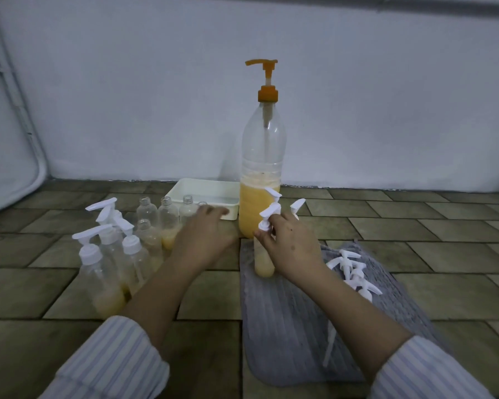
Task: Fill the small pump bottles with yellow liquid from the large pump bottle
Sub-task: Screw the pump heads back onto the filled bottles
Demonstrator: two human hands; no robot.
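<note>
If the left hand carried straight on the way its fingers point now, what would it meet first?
Most likely the white tray: the left hand reaches forward with its fingertips at the tray's near wall, just past the uncapped small bottles. Depth is unclear, so it may already be touching.

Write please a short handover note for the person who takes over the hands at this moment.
Right hand: pinches a white pump head onto the small bottle standing on the grey towel.
Left hand: open, reaching over the uncapped bottles near the white tray.
Large pump bottle: upright, roughly a third full.
Done: three capped bottles at left hold some yellow liquid.
Left: finish this cap; fill and cap the open bottles with the loose pump heads on the towel.
</note>
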